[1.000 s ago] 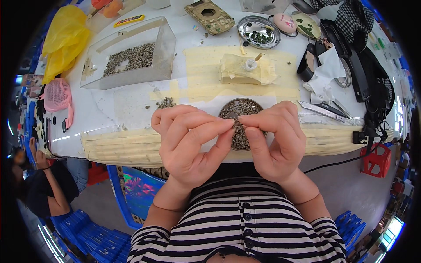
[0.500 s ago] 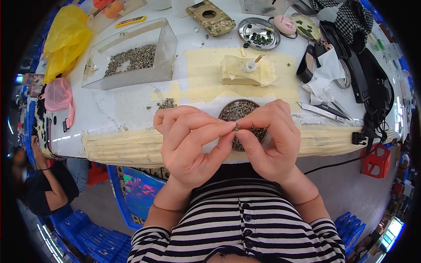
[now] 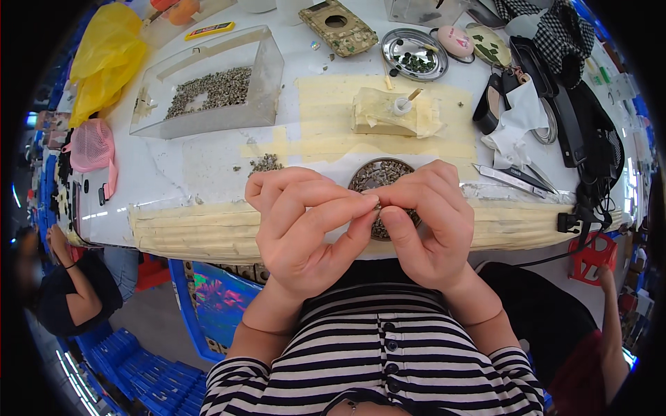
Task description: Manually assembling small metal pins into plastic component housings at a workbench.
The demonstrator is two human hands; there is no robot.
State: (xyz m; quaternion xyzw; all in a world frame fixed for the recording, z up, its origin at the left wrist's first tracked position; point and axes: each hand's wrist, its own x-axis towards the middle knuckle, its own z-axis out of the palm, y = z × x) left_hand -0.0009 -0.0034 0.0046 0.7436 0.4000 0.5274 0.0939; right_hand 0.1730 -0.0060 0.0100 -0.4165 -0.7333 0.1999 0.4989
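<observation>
Both of my hands meet fingertip to fingertip over the near edge of the table. Thumb and forefinger of my left hand are pinched around a tiny grey-brown part, mostly covered by the fingertips. My right hand closes on the same spot, its thumb and forefinger against that part. Right behind and below the fingers sits a round dish holding many small grey-brown parts, partly hidden by my hands. A loose pile of similar parts lies just beyond my left hand.
A clear box with more parts stands back left. Farther off are a camouflage-patterned model shell, a taped block bearing a small pot, and a metal tray. Tweezers lie right. People sit left and stand right.
My hands stay pinched together with only slight finger movement. The view has shifted a little. Another person has come into view at the lower right.
</observation>
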